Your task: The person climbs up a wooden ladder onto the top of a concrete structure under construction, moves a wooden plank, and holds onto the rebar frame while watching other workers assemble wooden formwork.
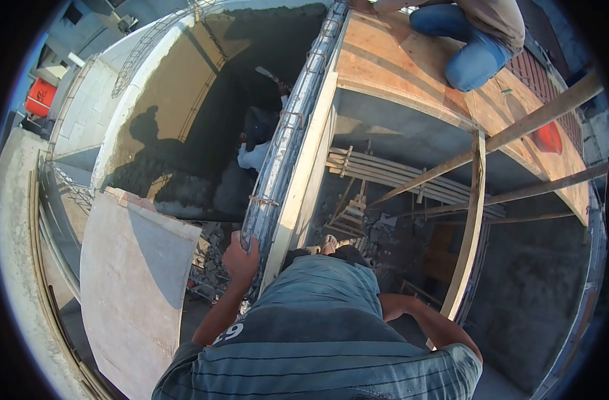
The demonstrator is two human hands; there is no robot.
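Note:
My left hand (240,259) is closed on the near end of a long narrow beam form (268,183), which has steel reinforcing bars and stirrups along its top. The fingers curl over its left edge, and some of them are hidden. My right arm (431,320) bends in toward my waist, and the right hand is out of sight behind my body. A pale timber board (303,167) runs along the right side of the beam. My foot (329,245) shows below my shirt.
Left of the beam, a co-worker (254,143) down in the shaded room holds a long flat tool (267,73). Another person (481,47) kneels on plywood decking (398,70). Wooden poles (471,227) cross the deep opening at right. A plywood sheet (128,267) leans at left.

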